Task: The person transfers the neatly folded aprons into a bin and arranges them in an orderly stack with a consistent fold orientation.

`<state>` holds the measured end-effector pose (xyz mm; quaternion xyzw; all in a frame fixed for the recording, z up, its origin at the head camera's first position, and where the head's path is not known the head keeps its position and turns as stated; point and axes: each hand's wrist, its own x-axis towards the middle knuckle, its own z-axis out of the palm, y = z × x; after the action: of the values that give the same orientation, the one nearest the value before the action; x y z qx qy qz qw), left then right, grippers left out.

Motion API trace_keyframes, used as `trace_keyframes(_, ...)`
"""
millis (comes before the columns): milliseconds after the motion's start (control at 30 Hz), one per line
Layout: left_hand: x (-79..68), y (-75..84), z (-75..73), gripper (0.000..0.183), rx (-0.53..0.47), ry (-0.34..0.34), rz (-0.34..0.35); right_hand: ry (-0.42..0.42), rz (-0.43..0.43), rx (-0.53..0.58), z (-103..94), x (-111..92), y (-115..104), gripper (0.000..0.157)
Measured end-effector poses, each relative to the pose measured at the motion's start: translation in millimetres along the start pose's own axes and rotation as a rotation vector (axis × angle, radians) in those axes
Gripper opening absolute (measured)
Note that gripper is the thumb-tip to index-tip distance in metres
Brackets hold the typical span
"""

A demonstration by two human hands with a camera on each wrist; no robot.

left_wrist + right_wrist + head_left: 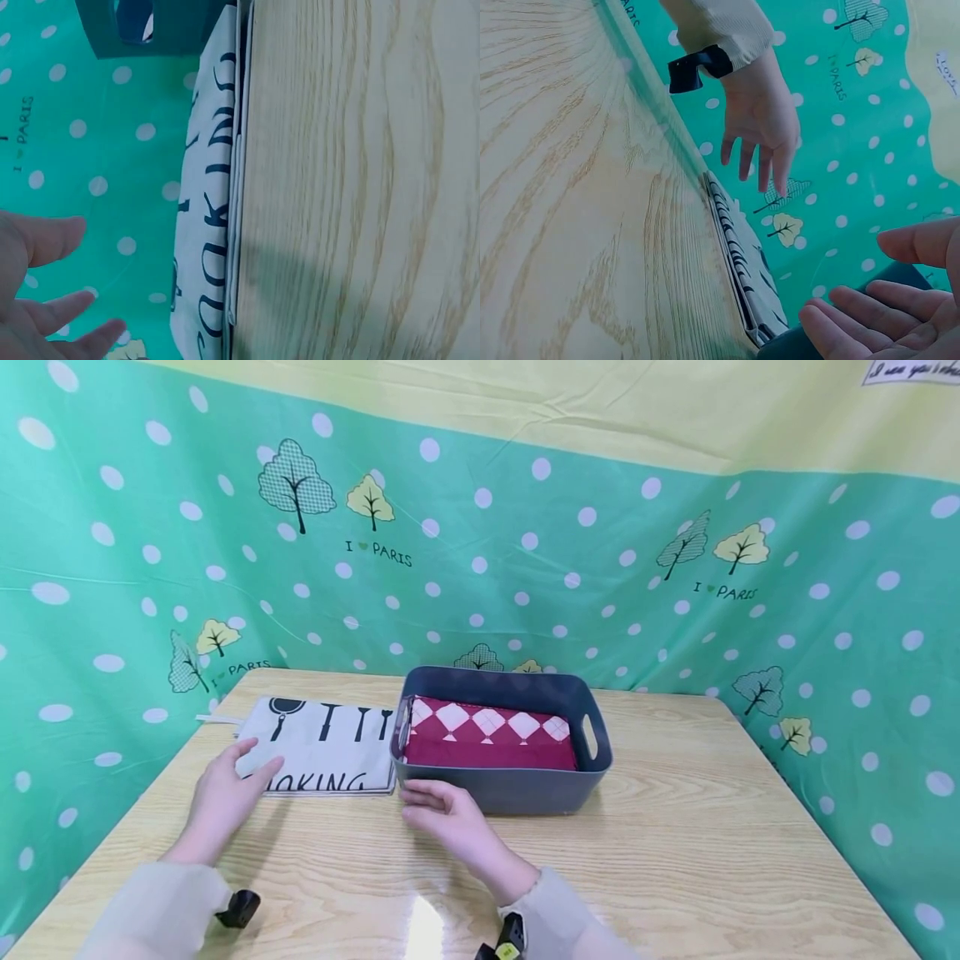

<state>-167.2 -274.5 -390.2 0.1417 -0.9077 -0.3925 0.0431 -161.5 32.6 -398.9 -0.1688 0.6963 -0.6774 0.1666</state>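
A folded white cloth (311,756) lies flat on the table, printed with black kitchen tools and lettering; a strap (217,719) like an apron's sticks out at its left. Over its left end hovers my left hand (227,789), fingers spread and holding nothing; the right wrist view shows it above the cloth. To the right stands a dark grey plastic basket (510,792) against the cloth's right end. Inside it rests a folded maroon cloth (487,753) with white diamonds. My right hand (453,820) is at the basket's near left corner, fingers relaxed, thumb apart and palm empty.
The wooden table (697,827) extends right of the basket and in front of it. Behind and at both sides hangs a green dotted curtain (480,585) with printed trees, meeting the table's edges. A black wrist camera (238,909) sits on the left sleeve.
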Motion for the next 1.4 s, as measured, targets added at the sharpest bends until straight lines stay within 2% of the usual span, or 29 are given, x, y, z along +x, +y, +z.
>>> trace_keyframes(267,17.2,-9.3,3.3,0.085,0.081,-0.041,-0.068,0.01,0.015,0.001,2.3,3,3,0.045)
trace_keyframes(567,26.7,-15.5,7.9,0.096,0.173,-0.057,-0.12,0.015,0.039,0.004,2.9,2,4,0.044)
trace_keyframes(900,35.4,-23.9,9.6,0.102,0.29,-0.083,-0.096,0.011,0.092,-0.007,5.2,3,13,0.045)
trace_keyframes(1200,38.1,-27.0,5.9,0.098,0.341,-0.128,-0.139,0.001,0.104,-0.005,7.1,3,18,0.048)
trace_keyframes(1400,36.0,-28.3,4.1,0.102,0.39,-0.167,-0.119,0.004,0.111,-0.015,6.2,4,19,0.048)
